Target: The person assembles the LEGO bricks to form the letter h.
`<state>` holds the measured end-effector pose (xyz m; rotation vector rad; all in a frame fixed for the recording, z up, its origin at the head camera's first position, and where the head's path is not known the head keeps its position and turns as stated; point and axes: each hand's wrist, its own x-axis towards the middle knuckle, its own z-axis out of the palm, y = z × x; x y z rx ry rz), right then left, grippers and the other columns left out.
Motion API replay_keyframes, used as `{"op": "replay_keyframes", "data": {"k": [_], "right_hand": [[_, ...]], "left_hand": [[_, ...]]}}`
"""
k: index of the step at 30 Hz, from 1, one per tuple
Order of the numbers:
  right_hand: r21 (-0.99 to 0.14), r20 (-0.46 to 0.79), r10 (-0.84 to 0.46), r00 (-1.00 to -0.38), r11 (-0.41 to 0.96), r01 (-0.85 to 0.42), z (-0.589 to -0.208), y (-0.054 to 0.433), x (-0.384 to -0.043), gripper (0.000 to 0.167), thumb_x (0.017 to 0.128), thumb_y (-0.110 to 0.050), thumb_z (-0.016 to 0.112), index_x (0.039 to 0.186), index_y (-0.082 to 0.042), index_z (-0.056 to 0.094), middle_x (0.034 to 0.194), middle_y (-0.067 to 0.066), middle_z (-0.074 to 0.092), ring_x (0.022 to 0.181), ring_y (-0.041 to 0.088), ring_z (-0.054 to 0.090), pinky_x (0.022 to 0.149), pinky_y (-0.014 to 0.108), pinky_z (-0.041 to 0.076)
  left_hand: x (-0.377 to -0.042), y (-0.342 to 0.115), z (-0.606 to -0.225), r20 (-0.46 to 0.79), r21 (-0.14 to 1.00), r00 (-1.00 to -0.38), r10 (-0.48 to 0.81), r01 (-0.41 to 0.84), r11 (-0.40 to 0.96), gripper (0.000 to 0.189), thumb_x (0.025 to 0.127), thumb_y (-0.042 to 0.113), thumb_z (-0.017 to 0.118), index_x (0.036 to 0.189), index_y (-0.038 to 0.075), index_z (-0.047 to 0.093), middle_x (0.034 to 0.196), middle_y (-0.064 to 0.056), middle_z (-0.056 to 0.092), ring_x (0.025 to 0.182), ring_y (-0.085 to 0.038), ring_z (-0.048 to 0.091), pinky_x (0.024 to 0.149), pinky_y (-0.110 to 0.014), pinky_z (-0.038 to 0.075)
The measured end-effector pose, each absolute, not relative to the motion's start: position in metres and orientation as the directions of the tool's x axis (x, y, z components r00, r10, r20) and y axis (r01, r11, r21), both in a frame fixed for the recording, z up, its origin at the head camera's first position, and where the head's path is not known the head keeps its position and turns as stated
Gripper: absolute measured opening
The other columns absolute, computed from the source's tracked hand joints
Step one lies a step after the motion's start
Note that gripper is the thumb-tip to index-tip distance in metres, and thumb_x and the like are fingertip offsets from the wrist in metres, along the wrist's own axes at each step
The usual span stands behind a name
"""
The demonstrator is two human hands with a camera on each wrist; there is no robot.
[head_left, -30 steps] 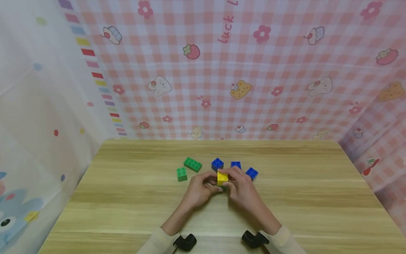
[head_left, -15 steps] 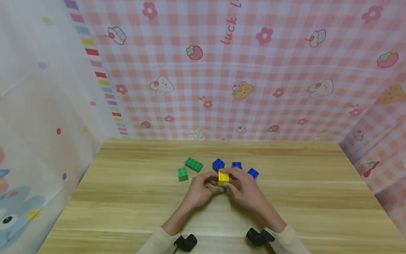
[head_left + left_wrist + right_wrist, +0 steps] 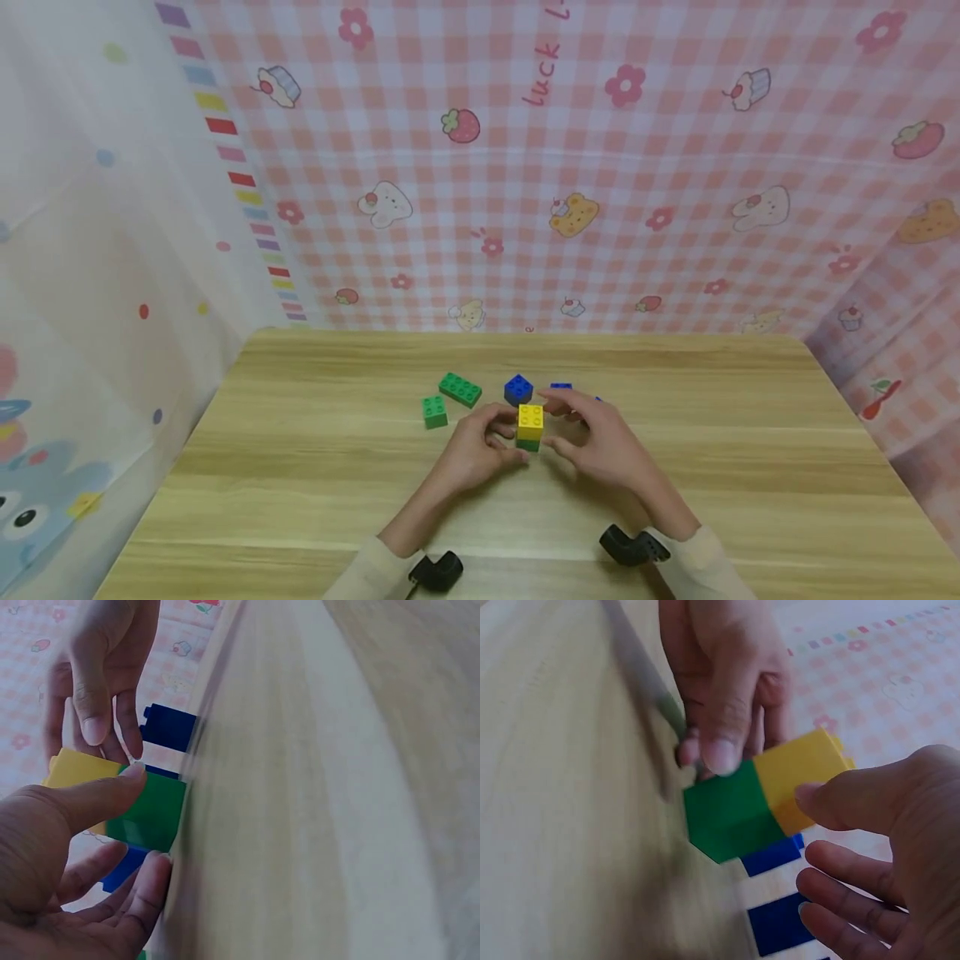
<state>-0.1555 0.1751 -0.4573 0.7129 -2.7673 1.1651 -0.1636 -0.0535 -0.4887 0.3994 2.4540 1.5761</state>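
A yellow brick [image 3: 530,419] sits on top of a green brick [image 3: 528,445], the two stacked upright on the table. To the left of the stack is my left hand [image 3: 474,448], its fingers loosely bent beside it and the thumb tip right at the green brick's lower edge. On the other side, my right hand [image 3: 606,442] stands slightly off the stack with thumb and fingers spread apart. In the right wrist view, the right thumb [image 3: 847,796] overlaps the yellow brick while the other fingers stay below it.
Behind the stack is a blue brick [image 3: 518,389]. Two more blue bricks are mostly hidden by the right hand. A long green brick [image 3: 460,389] and a smaller green brick [image 3: 434,412] lie to the left on the wooden table [image 3: 337,467].
My right hand has let go of the yellow brick and drawn back to the right. The left thumb has slid a little away from the green brick, whose front now shows more.
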Motion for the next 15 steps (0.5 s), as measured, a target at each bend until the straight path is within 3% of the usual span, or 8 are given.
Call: {"op": "replay_keyframes", "data": {"k": [10,15], "right_hand": [[-0.659,0.259,-0.348,-0.901,0.618,-0.428,-0.455,0.193,-0.165,0.058,0.087,-0.014,0.082,0.140,-0.014,0.060,0.122,0.011,0.072,0.109,0.031,0.070,0.093,0.049,0.059],[-0.637,0.261,-0.325,-0.909,0.650,-0.415,-0.452,0.200,-0.166,0.058,0.087,-0.016,0.083,0.140,-0.013,0.060,0.124,0.012,0.072,0.109,0.033,0.070,0.094,0.050,0.059]], "left_hand": [[-0.165,-0.063,-0.475,-0.028,0.894,-0.947,0.321,0.120,0.432,0.069,0.079,0.024,0.090,0.139,0.014,0.058,0.131,-0.010,0.064,0.104,-0.022,0.064,0.078,-0.030,0.059],[-0.167,-0.070,-0.465,0.017,0.899,-0.948,0.318,0.154,0.411,0.064,0.083,0.020,0.087,0.140,0.011,0.058,0.131,-0.014,0.064,0.105,-0.026,0.067,0.085,-0.034,0.061]]}}
